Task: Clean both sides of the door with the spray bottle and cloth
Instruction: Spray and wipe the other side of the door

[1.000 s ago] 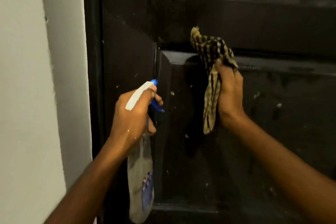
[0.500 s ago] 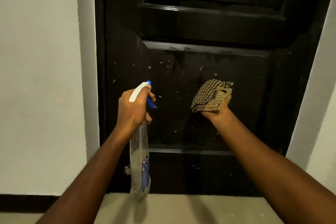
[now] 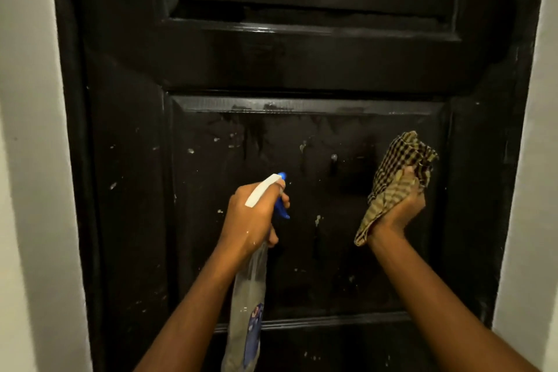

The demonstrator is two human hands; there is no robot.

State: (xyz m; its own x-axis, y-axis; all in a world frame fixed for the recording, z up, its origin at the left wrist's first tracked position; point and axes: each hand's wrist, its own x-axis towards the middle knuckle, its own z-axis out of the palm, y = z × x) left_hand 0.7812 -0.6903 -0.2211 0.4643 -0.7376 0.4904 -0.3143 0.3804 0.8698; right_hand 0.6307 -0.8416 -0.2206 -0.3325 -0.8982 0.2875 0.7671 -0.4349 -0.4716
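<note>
Left hand grip: the left hand [image 3: 250, 217] was wrapped round the neck of the spray bottle [image 3: 248, 296], with one finger laid over the blue trigger [image 3: 282, 210].
Right hand grip: the right hand [image 3: 398, 211] was closed round a bunched checked cloth [image 3: 401, 160], with the fingers curled into its folds.
Bottle position: it sat at 6 o'clock of the view, in front of the door's lower panel [image 3: 317, 266]. The nozzle aimed toward 12 o'clock and the body hung toward 6 o'clock below the fist.
Cloth position: it was at 3 o'clock of the lower panel, near that panel's right edge. Loose folds stood at 12 o'clock above the fist and a tail hung at 7 o'clock. Whether it touched the paint could not be told.
Bottle handling (judged): the clear plastic body was probably light to moderate in weight. Droplets showed on the hand, so it was likely slippery. It was best taken at the neck under the spray head, as held.
Cloth handling (judged): it was soft, limp and light, with no fixed hold. It was best wadded in the palm as a pad, since the loose tail could drag.
Door [image 3: 302, 63]: it was black, glossy and panelled. The lower panel carried pale specks [image 3: 190, 150] and wet streaks near its 12 o'clock edge.
Surround: a pale wall [image 3: 30, 160] stood at 9 o'clock and another at 3 o'clock.
Stage (judged): this face was mid-clean, and the far side was out of view.
</note>
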